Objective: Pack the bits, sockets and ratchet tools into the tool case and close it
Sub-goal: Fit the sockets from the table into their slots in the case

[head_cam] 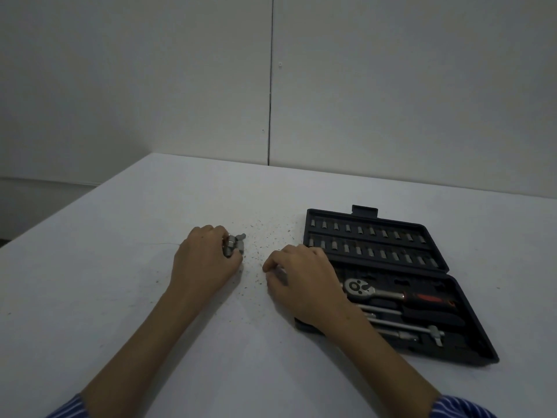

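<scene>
Most bits and the ratchet (373, 289) already sit in the open tool case (470, 336) at right of frame, while your left hand (205, 260) grips remaining sockets (232, 244) at centre, right hand (301, 279) loosely curled on the tabletop (120, 282), holding nothing I can see.

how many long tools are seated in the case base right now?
4, all in the base of the tool case: ratchet at the top, then three plain metal bars below it. The right hand covers the base's left end, so more may be hidden.
</scene>
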Motion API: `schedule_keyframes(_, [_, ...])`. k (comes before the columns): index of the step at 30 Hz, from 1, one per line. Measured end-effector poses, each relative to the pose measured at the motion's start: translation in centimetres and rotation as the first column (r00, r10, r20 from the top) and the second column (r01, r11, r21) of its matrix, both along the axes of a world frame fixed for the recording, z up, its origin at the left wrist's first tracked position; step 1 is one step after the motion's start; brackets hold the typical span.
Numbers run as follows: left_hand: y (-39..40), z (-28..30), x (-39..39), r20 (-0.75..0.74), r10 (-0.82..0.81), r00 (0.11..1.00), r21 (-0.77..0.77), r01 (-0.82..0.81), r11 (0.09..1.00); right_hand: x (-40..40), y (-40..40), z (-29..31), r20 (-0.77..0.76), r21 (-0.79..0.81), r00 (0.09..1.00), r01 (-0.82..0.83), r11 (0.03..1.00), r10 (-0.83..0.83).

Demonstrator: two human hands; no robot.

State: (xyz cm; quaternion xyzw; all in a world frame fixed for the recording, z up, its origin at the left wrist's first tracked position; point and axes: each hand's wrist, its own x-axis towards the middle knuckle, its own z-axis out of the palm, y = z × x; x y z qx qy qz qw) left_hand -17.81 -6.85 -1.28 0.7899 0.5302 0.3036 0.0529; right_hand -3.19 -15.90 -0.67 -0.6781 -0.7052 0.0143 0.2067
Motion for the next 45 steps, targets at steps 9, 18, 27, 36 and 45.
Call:
schedule_keyframes(9, [0.9, 0.2, 0.8, -0.011, -0.010, 1.000, -0.012, 0.009, 1.000, -0.1, -0.1, 0.0, -0.007, 0.017, 1.000, -0.003, 1.000, 0.003])
schedule_keyframes(18, [1.0, 0.7, 0.6, 0.176, -0.105, 0.979, -0.009, 0.108, 0.994, -0.1, -0.1, 0.3, -0.030, 0.027, 1.000, -0.006, 1.000, 0.007])
schedule_keyframes(27, [-1.0, 2.4, 2.9, 0.241, -0.276, 0.930, 0.077, 0.265, 0.961, 2.0, 0.2, 1.7, -0.471, 0.023, 0.882, 0.030, 0.999, -0.016])
schedule_keyframes(36, [-2.9, 2.3, 6.9, 0.214, -0.500, 0.839, 0.127, 0.484, 0.866, 5.9, -0.5, 2.3, -0.739, -0.050, 0.660, 0.143, 0.988, -0.133])
schedule_keyframes(45, [-3.3, 0.5, 8.2, 0.327, -0.561, 0.761, 0.105, 0.561, 0.821, 7.6, -1.4, 2.2, -0.780, -0.054, 0.609, 0.162, 0.985, -0.143])
